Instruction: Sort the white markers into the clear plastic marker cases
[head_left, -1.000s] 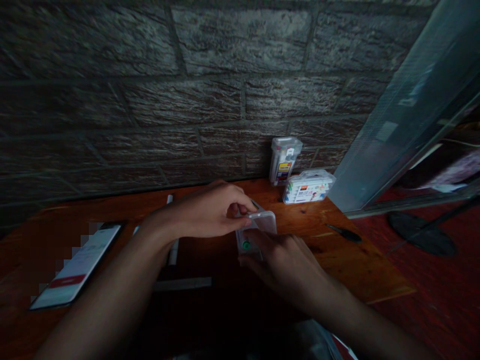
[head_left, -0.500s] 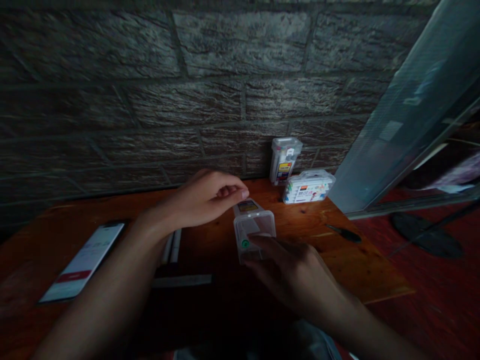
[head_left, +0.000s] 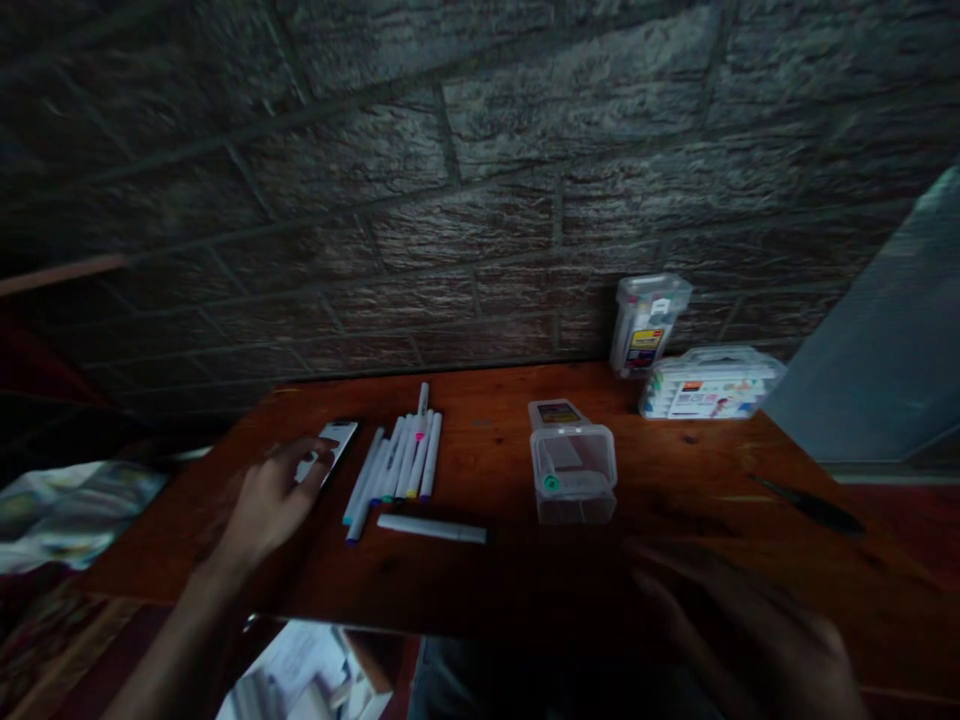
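Note:
My left hand (head_left: 274, 500) is over the phone (head_left: 339, 436) at the table's left, its thumb and fingers apart and covering part of the screen. Whether it touches the glass I cannot tell. My right hand (head_left: 742, 610), dark and blurred, hovers at the lower right with fingers spread and nothing in them. Between the hands lies a clear plastic case (head_left: 576, 505) on its side, mouth towards me, with a green-ended marker (head_left: 552, 482) inside. Several white markers (head_left: 397, 460) lie side by side beside the phone, and one marker (head_left: 431, 528) lies crosswise in front of them.
At the back right stand an upright clear marker box (head_left: 643, 330) and a low handled case (head_left: 712, 388) of markers. A dark slender object (head_left: 814, 505) lies near the right edge. Below the front edge is an open box (head_left: 307, 670) of white items. A brick wall (head_left: 495, 230) borders the table.
My left hand has moved left from the clear case to the phone. My right hand has drawn back from the case, leaving the green-ended marker inside. The view has shifted left.

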